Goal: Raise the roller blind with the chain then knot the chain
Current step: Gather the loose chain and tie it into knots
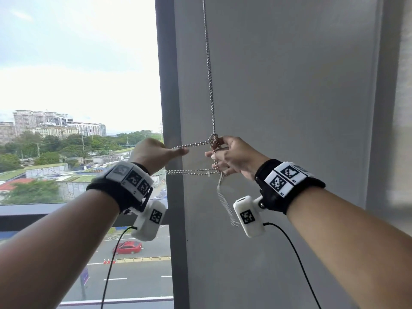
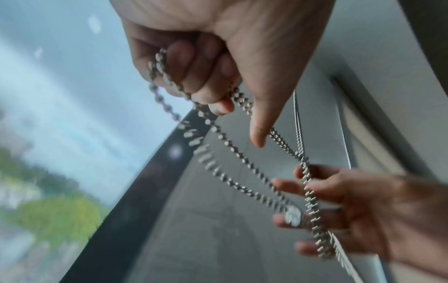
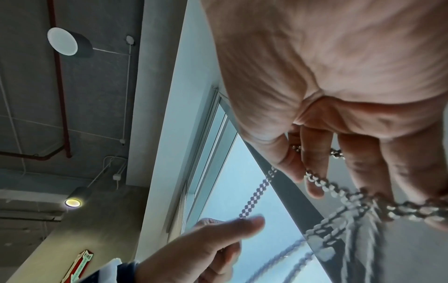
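A silver bead chain hangs down the grey wall beside the window and bunches into a knot at hand height. My left hand is fisted round a doubled length of chain, stretched sideways from the knot. My right hand holds the knot between thumb and fingers, and more strands run across its fingers. Lower strands span between both hands. A loose tail dangles blurred below the right hand. The blind itself is out of view.
A dark window frame post stands just left of the chain, with glass beyond it. A grey wall panel fills the right. Black cables hang from the wrist cameras below both forearms.
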Motion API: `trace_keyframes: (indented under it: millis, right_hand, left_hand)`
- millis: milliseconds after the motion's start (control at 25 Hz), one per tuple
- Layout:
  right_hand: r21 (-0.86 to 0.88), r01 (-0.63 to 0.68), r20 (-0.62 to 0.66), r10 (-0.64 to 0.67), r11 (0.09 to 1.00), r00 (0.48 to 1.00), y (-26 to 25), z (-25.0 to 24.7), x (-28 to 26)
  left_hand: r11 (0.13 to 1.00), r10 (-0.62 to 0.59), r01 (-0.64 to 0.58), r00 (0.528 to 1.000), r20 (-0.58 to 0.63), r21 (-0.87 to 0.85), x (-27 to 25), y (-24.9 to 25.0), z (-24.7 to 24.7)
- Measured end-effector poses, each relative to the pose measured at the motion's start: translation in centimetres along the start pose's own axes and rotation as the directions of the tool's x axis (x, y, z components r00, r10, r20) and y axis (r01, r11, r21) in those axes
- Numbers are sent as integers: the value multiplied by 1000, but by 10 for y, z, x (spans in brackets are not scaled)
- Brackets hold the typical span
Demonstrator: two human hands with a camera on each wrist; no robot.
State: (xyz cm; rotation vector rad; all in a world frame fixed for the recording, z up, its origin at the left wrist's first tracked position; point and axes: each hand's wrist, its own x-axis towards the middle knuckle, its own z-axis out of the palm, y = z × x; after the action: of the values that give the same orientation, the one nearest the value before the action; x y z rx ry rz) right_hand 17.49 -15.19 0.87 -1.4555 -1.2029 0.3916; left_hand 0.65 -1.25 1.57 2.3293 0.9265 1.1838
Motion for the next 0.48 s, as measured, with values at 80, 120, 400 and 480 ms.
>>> trace_keyframes:
  millis: [80, 120, 400, 480]
  right_hand:
    - [-3, 2, -13, -2, 1000, 1000, 2, -3, 0]
    - [-17, 5, -25, -6, 1000, 1000, 1, -3, -1]
    - [-119, -1, -65, -7, 993, 998, 2, -1, 0]
    - [-113, 4, -41, -8, 994, 999, 2, 2, 0]
  left_hand:
    - [983, 60, -48, 996, -66, 175, 3, -11, -5]
    - [989, 51, -39, 996, -76, 144, 5, -16, -5]
    - [855, -200, 348, 905, 375, -385, -10, 1, 12]
    - [737, -90, 450, 804, 587, -504, -18, 9, 17]
